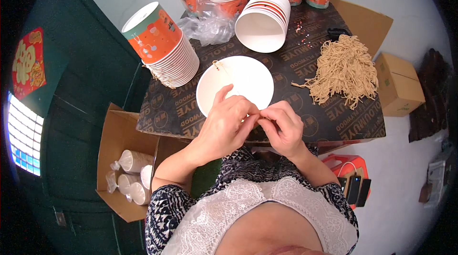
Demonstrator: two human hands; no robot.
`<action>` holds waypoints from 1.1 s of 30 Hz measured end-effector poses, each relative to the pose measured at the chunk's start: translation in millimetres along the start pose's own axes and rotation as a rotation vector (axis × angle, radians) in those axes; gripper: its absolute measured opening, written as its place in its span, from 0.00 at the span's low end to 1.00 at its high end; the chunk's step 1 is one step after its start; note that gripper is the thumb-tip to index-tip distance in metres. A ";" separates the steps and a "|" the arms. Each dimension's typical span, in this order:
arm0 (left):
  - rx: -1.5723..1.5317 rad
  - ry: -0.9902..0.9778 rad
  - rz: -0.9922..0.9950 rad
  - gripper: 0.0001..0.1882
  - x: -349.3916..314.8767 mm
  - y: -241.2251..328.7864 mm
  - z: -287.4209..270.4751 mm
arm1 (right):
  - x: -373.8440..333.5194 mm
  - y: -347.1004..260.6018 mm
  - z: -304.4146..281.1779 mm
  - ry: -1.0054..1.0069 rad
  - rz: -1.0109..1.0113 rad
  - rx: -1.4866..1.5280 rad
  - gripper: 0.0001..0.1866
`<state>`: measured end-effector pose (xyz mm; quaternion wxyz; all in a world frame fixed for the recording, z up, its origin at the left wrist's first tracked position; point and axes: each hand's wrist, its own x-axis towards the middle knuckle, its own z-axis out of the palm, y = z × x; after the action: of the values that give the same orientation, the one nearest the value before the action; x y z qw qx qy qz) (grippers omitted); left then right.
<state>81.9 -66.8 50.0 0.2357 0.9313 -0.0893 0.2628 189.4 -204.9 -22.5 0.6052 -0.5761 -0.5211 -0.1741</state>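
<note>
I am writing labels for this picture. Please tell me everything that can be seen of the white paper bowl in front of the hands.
The white paper bowl stands upright and open on the dark board, just beyond both hands. It is round, plain white inside, with a thin rolled rim, and looks like coated paper. A small tan string piece hangs at its far left rim. The left hand covers part of its near edge; actual contact cannot be told. The inside otherwise looks empty.

A small packing workshop: stacks of printed paper bowls [164, 47] crowd a dark plywood table [324, 117], a heap of tan string loops [344, 70] lies there, and cardboard boxes [119, 159] sit on the floor.
</note>
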 end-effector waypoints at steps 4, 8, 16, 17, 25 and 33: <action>0.005 0.022 0.017 0.08 2.6 -0.1 2.9 | -0.9 -1.4 0.1 0.008 0.029 0.004 0.10; 0.032 0.037 0.000 0.08 4.6 -3.5 6.2 | -1.8 -3.6 1.1 0.017 0.067 0.067 0.08; 0.001 0.118 -0.016 0.11 -1.3 -9.6 4.9 | -8.7 -2.8 2.8 -0.001 0.382 0.402 0.02; 0.049 0.109 0.022 0.13 -3.0 -8.2 2.4 | -8.4 -3.0 2.9 -0.001 0.383 0.402 0.02; 0.077 0.093 0.041 0.16 -9.7 -2.6 7.9 | -6.9 -5.0 4.8 0.009 0.348 0.338 0.01; 0.073 0.141 0.105 0.12 -8.0 -9.7 13.7 | -5.9 -4.3 3.4 0.006 0.365 0.324 0.02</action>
<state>84.1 -64.6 31.6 0.1930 0.9126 -0.1116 0.3426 182.0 -205.5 -25.9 0.7126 -0.5556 -0.4278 0.0225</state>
